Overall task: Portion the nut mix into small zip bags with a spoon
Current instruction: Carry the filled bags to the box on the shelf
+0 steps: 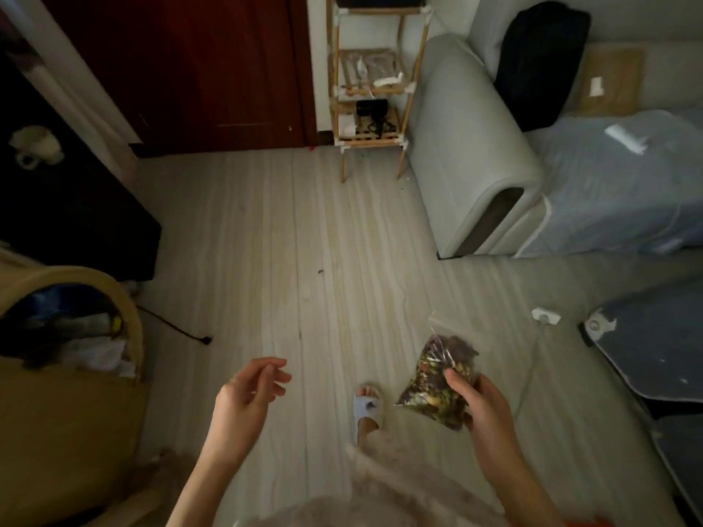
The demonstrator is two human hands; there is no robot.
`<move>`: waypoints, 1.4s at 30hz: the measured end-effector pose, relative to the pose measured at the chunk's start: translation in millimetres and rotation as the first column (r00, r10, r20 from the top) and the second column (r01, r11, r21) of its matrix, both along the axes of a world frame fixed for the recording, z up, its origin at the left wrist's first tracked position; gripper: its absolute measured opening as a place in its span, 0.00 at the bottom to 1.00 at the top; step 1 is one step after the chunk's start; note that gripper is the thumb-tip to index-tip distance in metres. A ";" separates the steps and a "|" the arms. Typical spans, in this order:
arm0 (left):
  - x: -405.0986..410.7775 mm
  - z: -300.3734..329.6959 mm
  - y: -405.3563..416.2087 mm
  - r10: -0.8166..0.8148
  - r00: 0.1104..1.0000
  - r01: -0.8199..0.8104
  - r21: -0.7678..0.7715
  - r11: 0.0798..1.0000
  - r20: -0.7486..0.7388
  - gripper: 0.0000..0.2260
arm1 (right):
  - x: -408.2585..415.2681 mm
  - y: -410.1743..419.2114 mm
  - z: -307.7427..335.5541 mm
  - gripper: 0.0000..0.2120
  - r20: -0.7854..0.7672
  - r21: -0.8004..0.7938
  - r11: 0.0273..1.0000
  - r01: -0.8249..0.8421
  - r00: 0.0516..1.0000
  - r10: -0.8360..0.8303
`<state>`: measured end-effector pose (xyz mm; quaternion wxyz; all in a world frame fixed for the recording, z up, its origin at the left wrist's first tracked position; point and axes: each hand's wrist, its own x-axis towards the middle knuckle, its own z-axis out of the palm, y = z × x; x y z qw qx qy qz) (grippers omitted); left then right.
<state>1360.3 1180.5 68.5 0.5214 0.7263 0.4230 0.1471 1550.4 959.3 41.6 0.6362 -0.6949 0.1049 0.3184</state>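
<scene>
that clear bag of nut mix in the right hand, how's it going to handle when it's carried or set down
Probably floppy: the bag of nut mix is thin crinkled film, sagging around its contents. Likely hefty for its size, being nearly full. The right hand pinches low, so the top may droop.

Zip bag [437, 378]: lower corner hidden behind right hand [483, 405]; contents too blurred to sort. Basket [129, 317], dark case [646, 348]: cut by frame edges. Shelf [374, 89] items: indistinct.
</scene>
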 end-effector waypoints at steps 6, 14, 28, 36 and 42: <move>102.4 7.1 52.0 0.041 0.999 -0.041 0.008 0.999 0.001 0.09 | 136.1 65.5 20.1 0.11 0.002 0.024 1.000 0.021 1.000 -0.021; 201.2 0.3 133.1 0.087 0.996 -0.087 -0.006 0.996 -0.036 0.11 | 250.6 146.6 27.6 0.07 0.000 0.008 1.000 0.020 1.000 -0.020; 439.2 8.5 372.6 -0.162 0.985 0.165 0.043 0.985 -0.051 0.10 | 425.6 345.2 29.0 0.17 0.041 0.035 0.994 0.107 0.993 -0.108; 537.7 17.0 450.0 -0.191 0.981 0.192 0.028 0.981 -0.020 0.11 | 511.8 428.1 26.9 0.11 0.029 0.038 0.994 0.103 0.994 -0.104; 602.5 -3.1 476.7 -0.035 0.999 0.037 -0.103 0.994 0.020 0.12 | 597.4 483.5 25.6 0.14 0.044 0.022 0.999 0.044 0.998 -0.045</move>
